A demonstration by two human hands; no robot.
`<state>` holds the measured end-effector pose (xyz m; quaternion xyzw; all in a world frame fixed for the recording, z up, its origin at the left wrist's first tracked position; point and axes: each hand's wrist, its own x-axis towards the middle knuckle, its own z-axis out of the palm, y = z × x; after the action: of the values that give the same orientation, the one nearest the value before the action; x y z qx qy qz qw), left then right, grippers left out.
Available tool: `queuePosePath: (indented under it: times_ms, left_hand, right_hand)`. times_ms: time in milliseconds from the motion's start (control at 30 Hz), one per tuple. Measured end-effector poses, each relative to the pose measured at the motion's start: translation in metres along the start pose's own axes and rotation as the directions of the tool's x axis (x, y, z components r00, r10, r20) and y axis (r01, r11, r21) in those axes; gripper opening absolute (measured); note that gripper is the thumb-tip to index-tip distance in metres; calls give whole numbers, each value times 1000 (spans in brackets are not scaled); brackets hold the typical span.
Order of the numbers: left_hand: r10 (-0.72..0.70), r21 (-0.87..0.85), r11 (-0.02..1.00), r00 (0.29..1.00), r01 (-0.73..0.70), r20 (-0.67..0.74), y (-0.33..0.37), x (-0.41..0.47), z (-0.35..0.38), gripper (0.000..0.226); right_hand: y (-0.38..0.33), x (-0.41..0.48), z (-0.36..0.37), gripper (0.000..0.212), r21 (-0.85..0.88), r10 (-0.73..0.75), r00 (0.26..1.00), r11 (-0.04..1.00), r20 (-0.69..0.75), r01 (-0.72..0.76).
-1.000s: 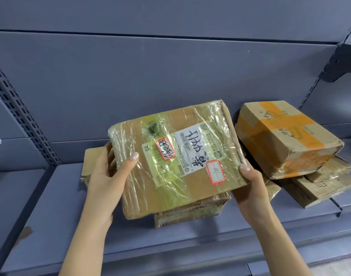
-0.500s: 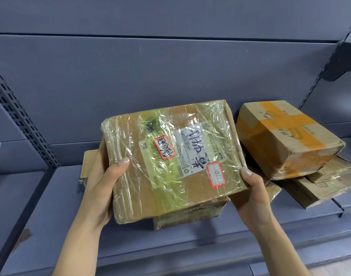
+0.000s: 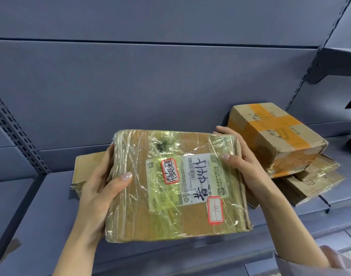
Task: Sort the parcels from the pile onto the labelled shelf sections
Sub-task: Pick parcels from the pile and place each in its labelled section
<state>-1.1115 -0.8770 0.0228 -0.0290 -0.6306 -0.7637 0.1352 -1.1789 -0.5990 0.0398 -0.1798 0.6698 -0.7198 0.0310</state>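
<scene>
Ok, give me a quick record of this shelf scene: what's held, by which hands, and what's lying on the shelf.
Held item: brown cardboard parcel wrapped in clear tape, white label and two red-bordered stickers on top
Left hand: grips the parcel's left edge, thumb on top
Right hand: grips its far right corner, thumb on top
Shelf: grey metal shelf board
Right of parcel: cardboard box crossed with orange tape, tilted on flat cardboard parcels
Behind left hand: flat brown cardboard parcel, partly hidden

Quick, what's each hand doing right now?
Left hand: holding the plastic-wrapped parcel by its left side, thumb on top.
Right hand: holding the same parcel by its right side.
</scene>
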Motion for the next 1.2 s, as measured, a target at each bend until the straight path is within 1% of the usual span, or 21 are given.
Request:
queuePosePath:
  times_ms: [67,133,233,267,333,367,400,467,500,567,633,700,767,900,967,1100,1200]
  left_hand:
    - [-23,1,1000,1000,23,2,-1,-1,-2,116]
    - [-34,6,999,999,34,8,1,-1,-3,111]
    - [-17,10,1000,1000,16,17,6,-2,1,108]
    - [-4,10,1000,1000,3,22,7,-1,3,100]
    - [-6,5,1000,1000,6,20,8,3,4,71]
    - [-15,-1,1000,1000,15,22,9,5,4,66]
    - [-19,-9,1000,999,20,37,9,7,3,66]
    - [-21,-8,1000,1000,21,16,9,8,-1,90]
    - [-12,-10,1000,1000,12,-19,9,7,-2,97]
    - [24,-18,1000,997,-26,-80,6,4,-3,99]
    - [47,-22,998,988,-51,-147,-2,-5,3,102]
    - [37,-51,998,982,-47,-185,-11,-16,14,106]
    - [29,-75,996,982,-43,-184,-22,-25,29,105]
    - [29,-77,996,988,-41,-153,-38,-37,58,121]
    - [35,-86,995,989,-48,-146,-39,-41,73,118]
    - [13,-115,993,984,-34,-176,-35,-47,91,99]
    - [23,-113,992,977,-48,-210,-32,-46,86,84]
  right_hand:
    - [-1,-2,2,60,2,19,1000,1000,3,-19]
    - [0,-5,4,57,0,16,1000,1000,-23,-16]
    - [3,-9,3,46,-5,16,998,1000,-63,-17]
    - [3,-10,3,43,-6,10,997,1000,-77,-10]
    - [5,-14,2,44,-14,-16,994,1000,-107,14]
    - [6,-15,1,44,-16,-29,992,1000,-125,27]
    - [6,-16,1,42,-12,-40,988,999,-148,39]
    - [8,-19,1,40,8,-50,978,999,-204,53]
    - [10,-21,1,43,22,-53,969,998,-240,60]
    - [12,-23,2,47,44,-69,949,995,-308,86]
    - [14,-25,4,42,58,-89,923,991,-374,119]
    - [15,-26,9,35,70,-107,896,986,-431,151]
    - [16,-28,15,34,59,-129,872,982,-473,177]
    - [18,-31,31,33,74,-126,832,978,-541,196]
    - [20,-34,38,30,102,-111,821,974,-560,202]
    - [21,-41,50,31,197,-62,819,958,-570,210]
    - [15,-46,51,33,174,-72,845,966,-531,192]
